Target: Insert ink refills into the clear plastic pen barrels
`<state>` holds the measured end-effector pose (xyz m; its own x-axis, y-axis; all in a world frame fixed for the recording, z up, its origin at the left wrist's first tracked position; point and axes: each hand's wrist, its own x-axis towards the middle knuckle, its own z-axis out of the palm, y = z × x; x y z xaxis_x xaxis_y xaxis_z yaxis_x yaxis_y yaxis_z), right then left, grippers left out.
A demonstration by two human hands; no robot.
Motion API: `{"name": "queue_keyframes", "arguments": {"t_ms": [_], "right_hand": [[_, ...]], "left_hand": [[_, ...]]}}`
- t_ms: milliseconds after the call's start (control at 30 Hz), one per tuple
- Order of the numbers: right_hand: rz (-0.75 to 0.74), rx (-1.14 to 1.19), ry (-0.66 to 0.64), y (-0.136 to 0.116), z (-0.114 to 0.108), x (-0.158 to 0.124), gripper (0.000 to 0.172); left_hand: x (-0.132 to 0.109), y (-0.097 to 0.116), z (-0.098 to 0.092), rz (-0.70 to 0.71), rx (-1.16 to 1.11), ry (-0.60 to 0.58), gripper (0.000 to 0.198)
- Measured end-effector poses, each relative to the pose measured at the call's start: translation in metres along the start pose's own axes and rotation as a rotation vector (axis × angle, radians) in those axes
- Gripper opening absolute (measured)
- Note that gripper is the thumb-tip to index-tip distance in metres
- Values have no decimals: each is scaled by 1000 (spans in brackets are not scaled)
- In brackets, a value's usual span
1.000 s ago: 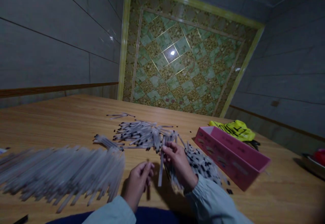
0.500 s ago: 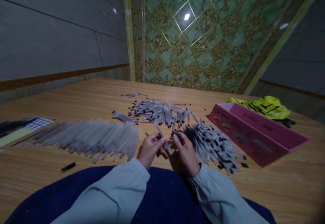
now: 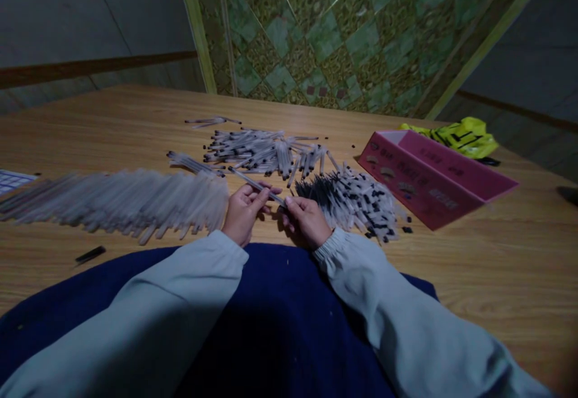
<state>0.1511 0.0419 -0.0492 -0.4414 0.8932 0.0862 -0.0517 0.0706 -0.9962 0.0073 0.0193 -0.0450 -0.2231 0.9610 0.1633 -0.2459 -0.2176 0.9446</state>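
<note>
One slim, clear plastic tube (image 3: 253,181) with a dark far tip slants between my hands. My left hand (image 3: 241,211) pinches it around the middle. At its near end, the fingers of my right hand (image 3: 307,220) are closed on it; a small dark bit shows there, partly hidden by the fingers. Left of my hands lies a wide row of pale tubes (image 3: 117,202). Beyond them is a heap of dark-tipped tubes (image 3: 253,150). Beside my right hand spreads a pile of slender pieces with black ends (image 3: 356,199).
A pink open box (image 3: 406,184) stands at the right, with a yellow bag (image 3: 469,136) behind it. A small black piece (image 3: 90,255) lies at the front left, and a sheet with a grid (image 3: 13,182) is at the left edge. Tiled walls border the wooden table (image 3: 487,277).
The view has tipped downward. My right hand has come against the tube's near end, where before it was apart from it, and the tube lies at a flatter slant.
</note>
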Motion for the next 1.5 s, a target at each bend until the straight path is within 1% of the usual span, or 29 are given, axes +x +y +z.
{"name": "queue_keyframes", "arguments": {"t_ms": [167, 267, 433, 533, 667, 733, 867, 933, 967, 1000, 1033, 1100, 1167, 1200, 1233, 1267, 1333, 1500], "right_hand": [[14, 9, -50, 0, 1, 0, 40], [24, 58, -71, -1, 1, 0, 38], [86, 200, -117, -7, -2, -2, 33], [94, 171, -110, -9, -3, -2, 32], [29, 4, -34, -10, -2, -1, 31], [-31, -126, 9, -11, -2, -1, 29], [-289, -534, 134, -12, -3, -4, 24], [-366, -664, 177, -14, -3, -7, 23], [-361, -659, 179, -16, -2, -8, 23], [-318, -598, 159, -17, -1, -9, 25], [-237, -487, 112, -19, 1, -9, 29], [8, -179, -44, -23, 3, -9, 38], [253, 112, -204, -27, 3, -8, 40], [339, 211, -251, -29, 3, -7, 38], [392, 276, -270, -30, 2, -6, 35], [416, 307, -271, -30, 1, -5, 33], [395, 292, -223, -28, 1, -5, 31], [175, 28, -3, -20, 6, -7, 31]], "left_hand": [[1, -1, -1, 17, -10, 36, 31], [1, 0, -1, 11, -22, 26, 31], [0, 2, 0, 8, -52, 0, 32], [0, 1, 0, 8, -70, 15, 30], [2, -1, 0, 13, -95, 49, 28], [2, -2, 1, 10, -106, 60, 29], [1, -3, 2, -19, -115, 60, 29], [0, -3, 2, -30, -116, 57, 29], [0, -3, 1, -34, -114, 54, 30], [-1, -2, 1, -36, -111, 51, 30], [-1, -1, 1, -37, -106, 46, 30], [-2, 0, 0, -40, -95, 37, 31], [-2, 0, 0, -43, -83, 32, 31], [-3, 0, 0, -44, -78, 32, 32], [-3, -1, 1, -43, -74, 35, 32], [-3, -1, 1, -40, -69, 39, 32], [-4, -3, 2, -34, -62, 50, 32], [-5, -2, 6, -28, -72, 44, 32]]}}
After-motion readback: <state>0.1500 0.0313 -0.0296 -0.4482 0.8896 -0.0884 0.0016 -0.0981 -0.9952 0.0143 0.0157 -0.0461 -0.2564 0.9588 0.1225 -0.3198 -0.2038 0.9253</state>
